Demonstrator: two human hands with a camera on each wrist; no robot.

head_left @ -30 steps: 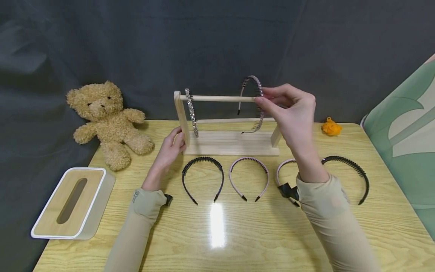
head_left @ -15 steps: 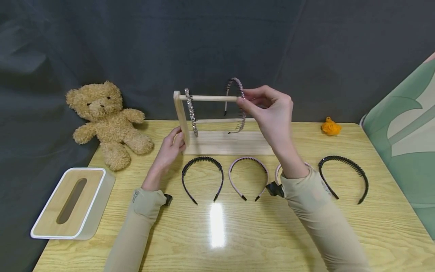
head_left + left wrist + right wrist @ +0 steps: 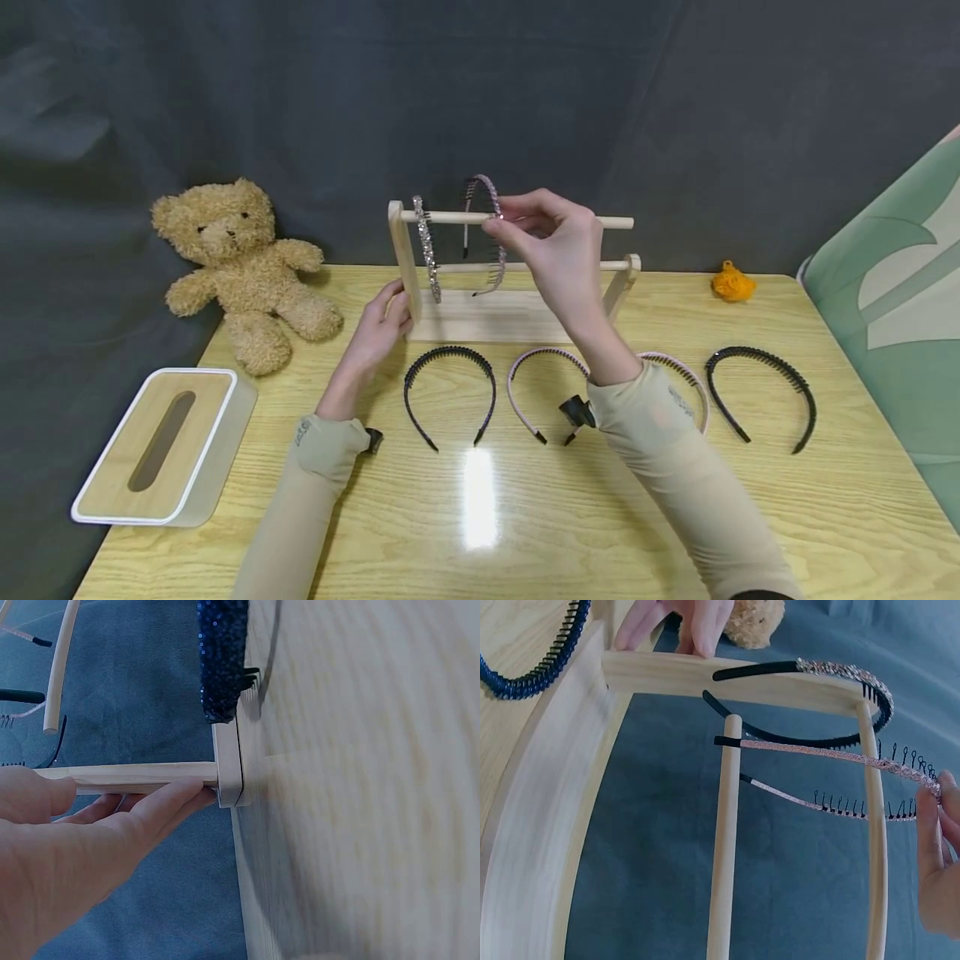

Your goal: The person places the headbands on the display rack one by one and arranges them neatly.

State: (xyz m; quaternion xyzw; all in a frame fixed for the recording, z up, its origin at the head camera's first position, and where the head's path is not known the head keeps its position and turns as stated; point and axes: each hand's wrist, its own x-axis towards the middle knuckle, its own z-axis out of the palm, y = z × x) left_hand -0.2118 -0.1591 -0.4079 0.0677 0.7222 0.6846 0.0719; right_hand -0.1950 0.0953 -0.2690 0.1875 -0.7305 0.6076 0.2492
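My right hand (image 3: 558,246) pinches a pink glittery headband (image 3: 487,183) with comb teeth between thumb and fingers. This headband loops around the upper rod of a wooden headband stand (image 3: 468,321); its ends hang below that rod. In the right wrist view, the pinched edge (image 3: 934,787) lies beyond the upper rod. Left of it, a silver rhinestone headband (image 3: 427,254) hangs near the stand's left upright (image 3: 405,267). My left hand (image 3: 378,325) holds that upright low down, its thumb and fingers (image 3: 161,806) against the wood.
On the table before the stand lie a dark headband (image 3: 450,352), a pink headband (image 3: 517,367) partly behind my right arm, another pink one (image 3: 693,379) and a black one (image 3: 772,357). A teddy bear (image 3: 240,275), tissue box (image 3: 165,450) and orange item (image 3: 732,283) stand around.
My right hand has moved left along the upper rod with the pink headband, nearer the silver one. The rod's right end now shows. My left hand stays at the upright.
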